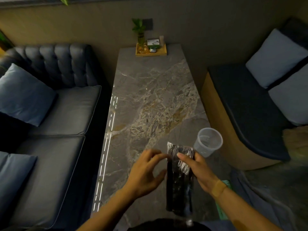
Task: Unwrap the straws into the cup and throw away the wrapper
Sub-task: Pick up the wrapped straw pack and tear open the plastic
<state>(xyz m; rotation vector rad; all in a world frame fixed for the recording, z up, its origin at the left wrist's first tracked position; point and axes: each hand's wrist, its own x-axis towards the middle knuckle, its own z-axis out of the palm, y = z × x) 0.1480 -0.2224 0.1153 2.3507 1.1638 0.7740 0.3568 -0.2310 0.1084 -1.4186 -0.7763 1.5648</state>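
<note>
A pack of black straws in a clear plastic wrapper [179, 185] is held upright above the near end of the marble table [150, 90]. My right hand [198, 170] grips the pack near its top, thumb across the front. My left hand [146, 170] hovers just left of the pack, fingers spread and curled toward the wrapper's top edge, touching or nearly touching it. A clear plastic cup [208, 141] stands on the table just beyond and right of the pack, with nothing visible inside.
A wooden tray [150, 53] with a small plant and small items sits at the table's far end. A dark sofa [55, 114] with cushions runs along the left. A cushioned bench [246, 107] lies to the right. A green object [223, 202] sits low on the right.
</note>
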